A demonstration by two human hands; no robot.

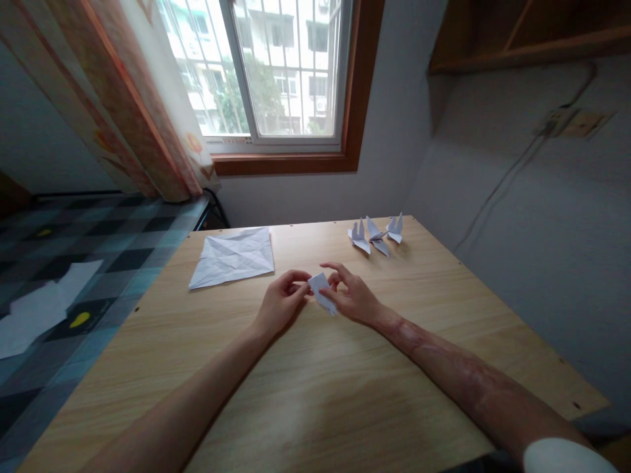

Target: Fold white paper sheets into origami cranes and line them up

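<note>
— What were the hands doing at that moment?

— Both met over the middle of the wooden worktop (305,387). The left hand (280,303) and the right hand (352,297) shared one small folded piece of white paper (321,290) between them, held just above the wood or resting lightly on it; I could not tell which.

— And the fingers?

— The left hand's fingers (296,277) were curled in, thumb and forefinger pinched on the paper's left edge. The right hand's fingers (340,270) were bent over its right side, the thumb under or behind the fold and the forefinger arched above it. So both were closed on the same piece, not spread.

— Where did that piece sit relative to everything else?

— Roughly central, nearer the far edge than the near one. Behind it to the left lay a creased white sheet (234,257), flat and unfolded, well apart from the hands. Behind to the right stood three finished paper cranes (375,235) in a tight group, wings up, near the far right corner.

— Anything beyond the worktop?

— A window (276,72) with a wooden frame above it, a patterned curtain (123,92) drawn to its left, and a bed with a checked cover (73,263) on the left carrying loose white sheets (39,305).
</note>
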